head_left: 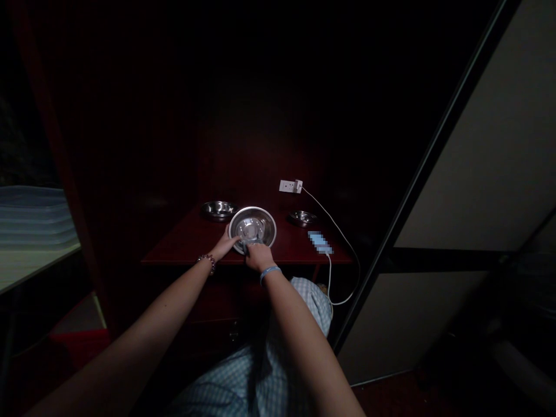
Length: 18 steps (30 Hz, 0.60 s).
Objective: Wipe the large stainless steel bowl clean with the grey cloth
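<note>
2 hands work at a steel bowl on the dark red cabinet top. The left hand lays its extended fingers on the bowl, and the right hand clenches a grey cloth inside the rim. Bowl held steady like this lets the cloth press evenly.

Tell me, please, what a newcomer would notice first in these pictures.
The bright round stainless-steel bowl catches the eye first, at the centre of the dark red wooden shelf, with the left hand on its near edge and the right hand holding a grey cloth inside it. Two smaller steel bowls sit behind it, either side, below a white wall socket.
</note>
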Each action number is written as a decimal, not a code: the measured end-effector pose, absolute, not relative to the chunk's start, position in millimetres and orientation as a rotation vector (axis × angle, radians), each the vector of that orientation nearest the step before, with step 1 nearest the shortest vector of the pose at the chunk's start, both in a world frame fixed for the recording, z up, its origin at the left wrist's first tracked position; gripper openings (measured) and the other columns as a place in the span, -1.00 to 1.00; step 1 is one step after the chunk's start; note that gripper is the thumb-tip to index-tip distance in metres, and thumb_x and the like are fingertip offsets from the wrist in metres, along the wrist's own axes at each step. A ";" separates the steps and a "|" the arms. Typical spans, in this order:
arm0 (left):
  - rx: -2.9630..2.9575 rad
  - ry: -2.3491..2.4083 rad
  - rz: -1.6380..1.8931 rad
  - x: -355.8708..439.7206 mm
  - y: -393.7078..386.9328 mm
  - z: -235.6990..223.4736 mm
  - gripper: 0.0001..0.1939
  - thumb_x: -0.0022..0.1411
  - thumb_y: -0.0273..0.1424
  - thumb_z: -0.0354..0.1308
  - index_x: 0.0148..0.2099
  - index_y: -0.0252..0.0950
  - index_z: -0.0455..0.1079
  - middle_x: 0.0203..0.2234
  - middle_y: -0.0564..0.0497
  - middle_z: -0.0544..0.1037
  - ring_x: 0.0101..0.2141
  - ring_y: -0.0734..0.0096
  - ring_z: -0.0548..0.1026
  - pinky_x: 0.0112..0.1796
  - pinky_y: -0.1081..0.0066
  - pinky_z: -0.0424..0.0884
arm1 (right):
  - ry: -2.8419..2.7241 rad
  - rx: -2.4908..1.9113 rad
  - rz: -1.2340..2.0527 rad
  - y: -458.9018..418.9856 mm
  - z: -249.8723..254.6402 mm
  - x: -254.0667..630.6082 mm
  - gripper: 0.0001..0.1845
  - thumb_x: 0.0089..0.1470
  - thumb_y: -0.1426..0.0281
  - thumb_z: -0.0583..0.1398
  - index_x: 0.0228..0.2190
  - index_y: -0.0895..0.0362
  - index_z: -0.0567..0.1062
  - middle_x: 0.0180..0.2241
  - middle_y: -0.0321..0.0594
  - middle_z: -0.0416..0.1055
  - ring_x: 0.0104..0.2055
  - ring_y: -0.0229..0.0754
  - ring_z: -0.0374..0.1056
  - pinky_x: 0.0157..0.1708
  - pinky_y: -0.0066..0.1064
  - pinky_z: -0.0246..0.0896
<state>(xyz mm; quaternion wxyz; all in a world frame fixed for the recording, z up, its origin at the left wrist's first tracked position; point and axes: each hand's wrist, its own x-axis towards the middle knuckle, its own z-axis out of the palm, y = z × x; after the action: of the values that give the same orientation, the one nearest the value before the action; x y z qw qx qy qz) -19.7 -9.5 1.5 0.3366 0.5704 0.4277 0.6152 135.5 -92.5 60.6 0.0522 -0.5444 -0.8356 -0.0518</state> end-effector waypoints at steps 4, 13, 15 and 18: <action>1.484 1.110 1.574 -20.5 -8.1 -2.0 -0.30 0.09 -0.43 0.24 0.29 -0.30 0.20 0.13 -0.16 0.50 0.21 0.11 0.40 0.28 0.15 0.18 | -2.527 -1.652 -0.127 -91.8 59.0 136.4 -0.60 0.20 0.47 0.12 0.06 0.18 0.49 0.04 0.03 0.53 0.07 0.02 0.48 0.01 -0.22 0.37; 1.602 1.106 1.438 -20.0 -1.3 -9.0 -0.34 0.04 -0.25 0.32 0.19 -0.35 0.36 0.15 -0.25 0.51 0.20 0.00 0.42 0.27 0.10 0.21 | -2.514 -1.598 -0.098 -91.5 52.8 135.6 -0.32 0.20 0.41 0.15 0.31 0.28 0.18 0.15 0.10 0.44 0.11 0.08 0.44 0.05 -0.17 0.37; 1.602 1.125 1.431 -20.6 -0.4 -9.3 -0.36 0.03 -0.23 0.33 0.15 -0.37 0.40 0.13 -0.26 0.53 0.19 -0.02 0.44 0.25 0.09 0.25 | -2.526 -1.578 -0.075 -90.6 53.0 136.4 -0.32 0.20 0.40 0.15 0.30 0.26 0.18 0.16 0.10 0.43 0.13 0.08 0.43 0.08 -0.16 0.35; 1.604 1.158 1.426 -21.5 1.1 -8.9 -0.40 0.01 -0.20 0.34 0.07 -0.40 0.46 0.09 -0.28 0.57 0.16 -0.07 0.46 0.22 0.06 0.29 | -2.550 -1.535 -0.056 -89.0 53.7 138.4 -0.34 0.20 0.39 0.16 0.29 0.24 0.20 0.20 0.09 0.39 0.17 0.07 0.40 0.12 -0.16 0.31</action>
<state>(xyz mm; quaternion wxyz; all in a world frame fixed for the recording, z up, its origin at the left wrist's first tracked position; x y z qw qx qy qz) -21.5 1.1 -8.9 0.3442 0.6174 0.4459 0.5491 138.4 -89.0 53.7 0.0824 -0.5139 -0.8537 -0.0187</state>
